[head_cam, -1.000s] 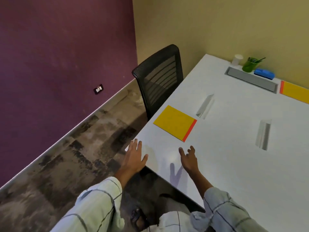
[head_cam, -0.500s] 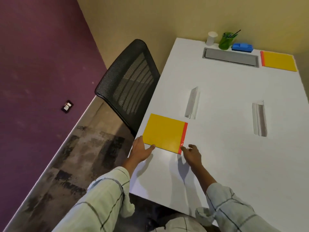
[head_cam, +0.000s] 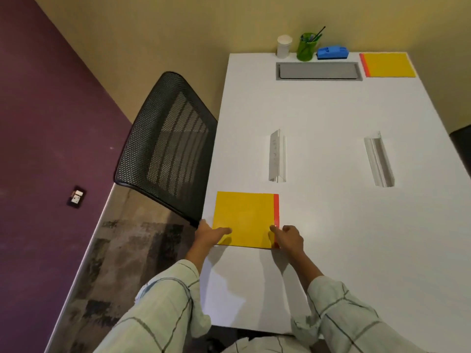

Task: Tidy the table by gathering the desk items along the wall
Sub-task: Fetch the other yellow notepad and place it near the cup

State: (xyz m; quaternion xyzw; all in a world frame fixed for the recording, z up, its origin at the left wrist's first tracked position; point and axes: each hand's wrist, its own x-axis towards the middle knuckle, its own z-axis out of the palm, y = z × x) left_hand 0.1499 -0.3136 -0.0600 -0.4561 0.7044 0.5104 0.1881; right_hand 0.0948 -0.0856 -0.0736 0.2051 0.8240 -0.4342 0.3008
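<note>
A yellow notebook (head_cam: 244,217) with a red spine lies flat near the left front of the white table (head_cam: 331,225). My left hand (head_cam: 210,234) grips its near left corner, thumb on the cover. My right hand (head_cam: 288,238) pinches its near right corner at the red spine. Along the far wall stand a white cup (head_cam: 284,46), a green pen holder (head_cam: 307,47), a blue stapler (head_cam: 332,52) and a second yellow notebook (head_cam: 388,64).
A black mesh chair (head_cam: 165,146) stands against the table's left side. A grey cable tray lid (head_cam: 318,71) sits in the tabletop near the wall, and two slanted cable slots (head_cam: 277,156) (head_cam: 379,159) open mid-table. Another dark chair edge (head_cam: 462,143) shows at right.
Both hands moved forward from the table's front edge and took hold of the near yellow notebook's near corners. The head view swung to face the far wall squarely.
</note>
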